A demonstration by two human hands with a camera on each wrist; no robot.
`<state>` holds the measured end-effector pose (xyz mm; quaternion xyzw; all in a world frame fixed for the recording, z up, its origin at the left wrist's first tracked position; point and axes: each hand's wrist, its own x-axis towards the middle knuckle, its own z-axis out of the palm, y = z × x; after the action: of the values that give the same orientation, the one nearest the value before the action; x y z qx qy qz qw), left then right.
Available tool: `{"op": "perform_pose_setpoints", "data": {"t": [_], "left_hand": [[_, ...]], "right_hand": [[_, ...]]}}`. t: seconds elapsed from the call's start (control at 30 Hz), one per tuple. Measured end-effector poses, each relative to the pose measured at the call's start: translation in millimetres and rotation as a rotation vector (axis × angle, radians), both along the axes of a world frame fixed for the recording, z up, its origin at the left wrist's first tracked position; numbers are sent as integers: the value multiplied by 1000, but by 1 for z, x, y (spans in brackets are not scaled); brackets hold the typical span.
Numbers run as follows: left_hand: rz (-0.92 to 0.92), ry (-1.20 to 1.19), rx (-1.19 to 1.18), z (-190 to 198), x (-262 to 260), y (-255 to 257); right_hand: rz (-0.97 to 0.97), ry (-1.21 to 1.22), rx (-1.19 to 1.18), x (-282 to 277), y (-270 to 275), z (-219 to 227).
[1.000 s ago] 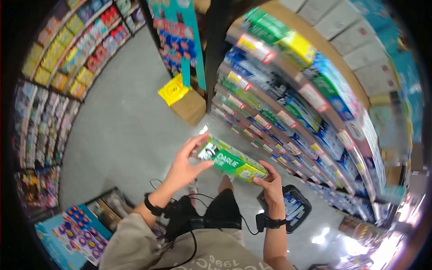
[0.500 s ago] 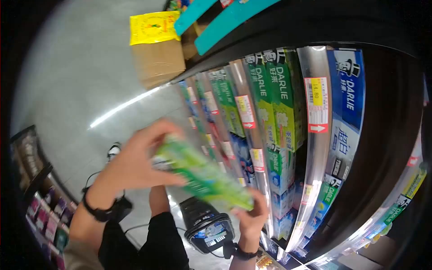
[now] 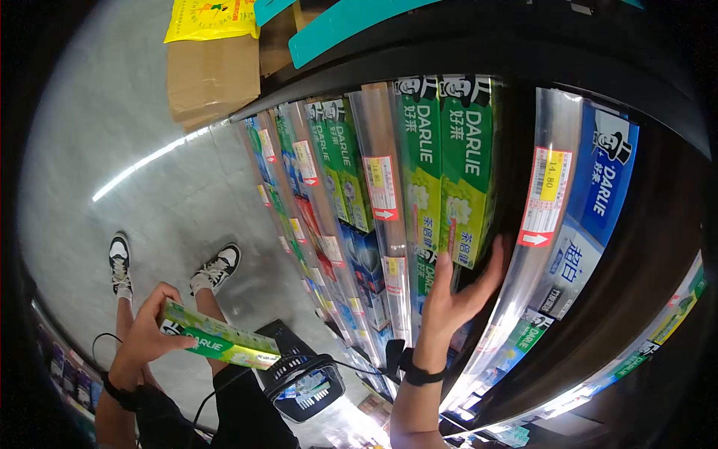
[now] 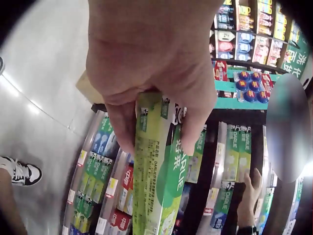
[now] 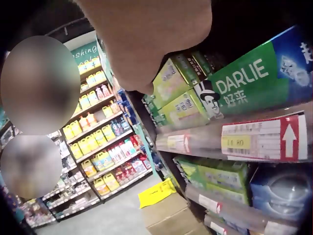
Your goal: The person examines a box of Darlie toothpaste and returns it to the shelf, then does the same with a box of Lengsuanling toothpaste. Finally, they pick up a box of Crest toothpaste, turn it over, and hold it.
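Observation:
My left hand [image 3: 146, 338] grips one end of a green and yellow-green DARLIE toothpaste box [image 3: 221, 340], out over the floor beside the shelf. In the left wrist view, thumb and fingers clasp the sides of that box [image 4: 168, 171] near its end. My right hand [image 3: 447, 301] reaches into a shelf row, thumb and fingers spread at the near end of a matching toothpaste box [image 3: 465, 165]. A second green box [image 3: 419, 157] lies right alongside it. In the right wrist view, the hand [image 5: 151, 39] is above the green boxes, its fingertips mostly hidden.
Clear shelf strips with price tags [image 3: 548, 187] run along the shelf edges. A blue DARLIE box [image 3: 609, 161] lies on the neighbouring shelf. Below my arms a black basket [image 3: 329, 382] holds some packs. A cardboard box [image 3: 213, 82] with a yellow bag [image 3: 213, 19] stands at the shelf's end.
Both hands held the toothpaste box before; the right has let go and moved to the shelf boxes. The left has lowered the box to the left. My view has turned toward the shelf.

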<state>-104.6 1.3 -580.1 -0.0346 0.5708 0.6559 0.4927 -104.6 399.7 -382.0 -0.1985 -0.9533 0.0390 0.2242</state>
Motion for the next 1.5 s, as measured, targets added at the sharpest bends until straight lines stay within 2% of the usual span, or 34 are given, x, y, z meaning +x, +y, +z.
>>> {"op": "perform_pose_setpoints", "data": {"t": [0.13,0.17,0.33,0.53,0.63,0.73,0.93,1.07,1.27,1.37,1.5], "left_hand": [[-139,3,70,-16,1,6],[-147,-5,70,-20,3,8],[-282,63,-48,-25,-8,0],[-239,183,-129,-35,-9,-13],[-257,155,-147,-34,-15,-16],[-308,232,-194,-30,-21,-17],[-290,211,-169,-32,-20,-13],[-348,260,-203,-27,-20,-8],[-363,304,-170,-22,-20,-2],[-354,305,-156,-18,-25,0],[-343,285,-210,-17,-26,-1]], "right_hand": [[-58,-18,-231,-17,18,-4],[-48,-41,-107,-20,18,-5],[-57,52,-222,-25,27,-13],[-70,98,-208,-29,29,-13],[-88,132,-230,-31,28,-14],[-121,143,-219,-33,29,-15],[-126,136,-216,-33,44,-16],[-147,134,-184,-38,50,-15],[-101,161,-241,-43,52,-16],[-106,216,-368,-47,46,-17],[-141,212,-305,-51,47,-17]]}}
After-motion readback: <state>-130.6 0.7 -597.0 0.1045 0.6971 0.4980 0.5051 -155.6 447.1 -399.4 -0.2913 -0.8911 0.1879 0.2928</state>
